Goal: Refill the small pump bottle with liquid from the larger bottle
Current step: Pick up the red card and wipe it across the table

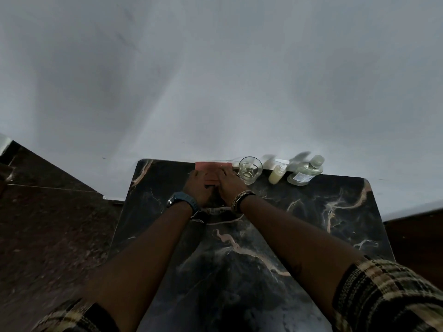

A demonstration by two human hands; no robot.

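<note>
The small pump bottle [277, 174] with pale yellowish liquid stands near the far edge of the black marble table [311, 224]. To its right stands the larger clear bottle [305, 172] with a cap and a label. Both my hands rest side by side on a pink flat object [208, 167] at the table's far edge, left of the bottles. My left hand [200, 186] wears a blue watch and lies on the object's lower part. My right hand [230, 182] has wrist bracelets and presses on the same object. Neither hand touches a bottle.
A clear glass [250, 169] stands between my right hand and the pump bottle. A white wall [215, 80] rises directly behind the table. Dark speckled floor [52, 224] lies to the left and right of the table.
</note>
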